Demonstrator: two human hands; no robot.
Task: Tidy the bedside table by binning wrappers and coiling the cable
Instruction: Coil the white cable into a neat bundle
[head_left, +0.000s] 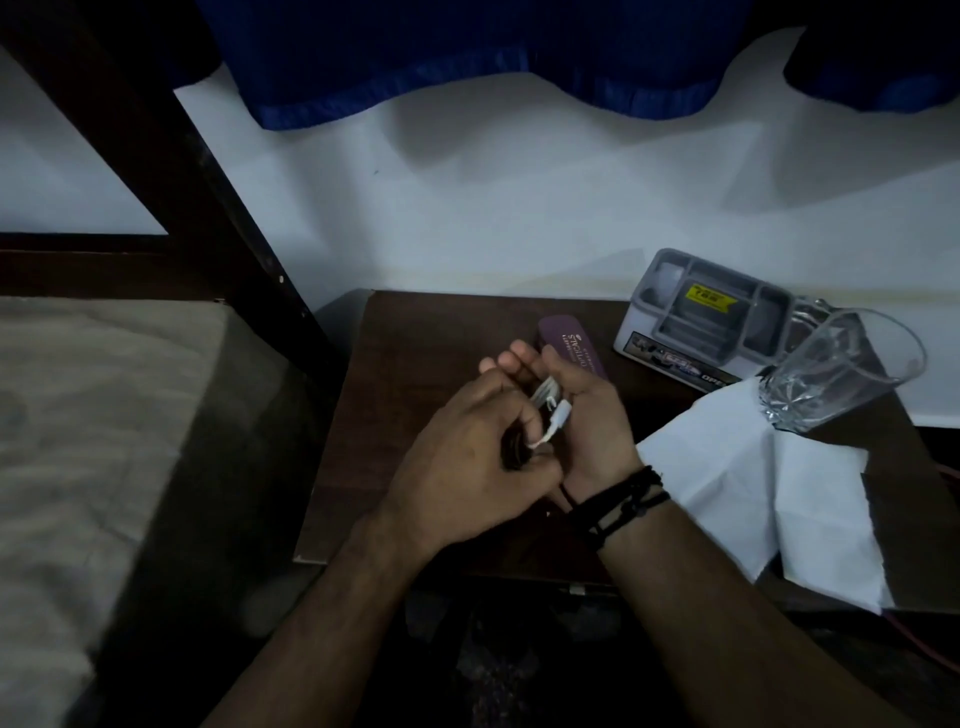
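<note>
A white cable (550, 410) is bundled in loops between both hands, above the middle of the dark wooden bedside table (415, 364). My right hand (587, 415), with black bands at the wrist, holds the loops against its palm and fingers. My left hand (467, 457) pinches the cable's free end beside the white plug. Part of the cable is hidden inside the hands. No wrapper shows.
A purple glasses case (576, 343) lies just behind the hands. At the back right stands a grey compartment box (711, 317), with a drinking glass (836, 369) beside it on a white paper sheet (753, 483). A bed (93, 415) is on the left, a blue curtain (467, 62) above.
</note>
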